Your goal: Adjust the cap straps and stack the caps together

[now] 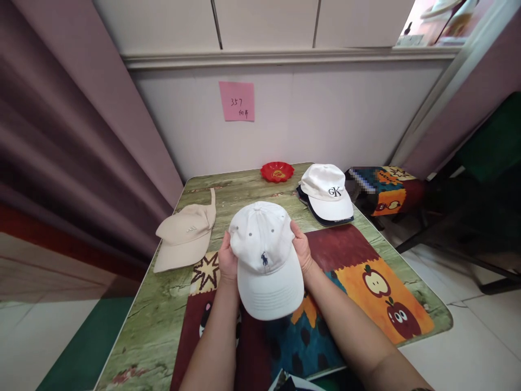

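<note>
Before you is the table (pixel 138 336), with a wooden pattern, and the bright printed mat (pixel 354 252) covers much of the near part of it. On the table I see the caps in three places, and from this I judge that the work is somewhere in the middle. On the right side, one part seems done: the lettered cap (pixel 326 190) rests on top of a dark cap (pixel 314 214), whose edge comes out below. On the left side, the beige cap (pixel 185 236) lies alone, with its strap standing up at the back, so it is not put together with any other. The white cap (pixel 264 255) is between your hands and seems to be above the mat, with its brim toward you; it is not yet laid down. The red dish (pixel 277 172) is at the far edge, apart from your hands.

Your left hand (pixel 228 258) and your right hand (pixel 302 247) are apart from each other, curled around the two sides of the white cap. Most of your fingers are hidden behind it, so I cannot tell how firmly they press.
</note>
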